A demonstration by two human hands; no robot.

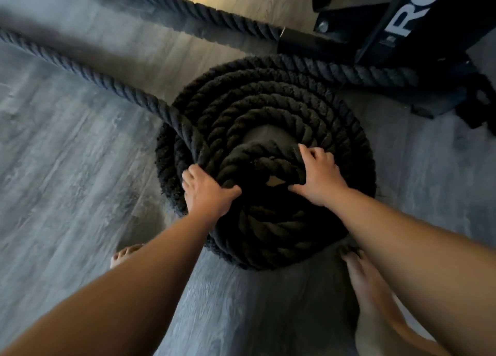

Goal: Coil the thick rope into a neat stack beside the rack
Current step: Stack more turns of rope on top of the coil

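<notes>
We are looking straight down on the thick rope (268,108), which is lying in round turns piled on the grey wood-look floor (67,167), with a small dark hollow showing in the middle of the pile. The pile is sitting just beside the black rack (402,20), whose base is standing at the upper right. One run of the rope is leaving the far edge of the pile and passing to the right, under the rack's foot. Another run is coming in from the upper left, sloping down onto the left side of the pile. A further stretch is lying across the floor beyond it and reaching toward the rack's base.

Our left hand (206,191) is gripping the incoming run where it is meeting the top of the pile, with the fingers curling over its far side and the thumb reaching to the right along a turn. Our right hand (319,173) is holding the topmost inner turn at the edge of the hollow, fingers hooking over it and thumb stretching left. Both forearms are reaching forward and down, bare and nearly straight, converging on the near half of the pile. Our bare left foot (123,253) and right foot (362,275) are standing on the floor on either side, the right one close against the pile's near edge.
</notes>
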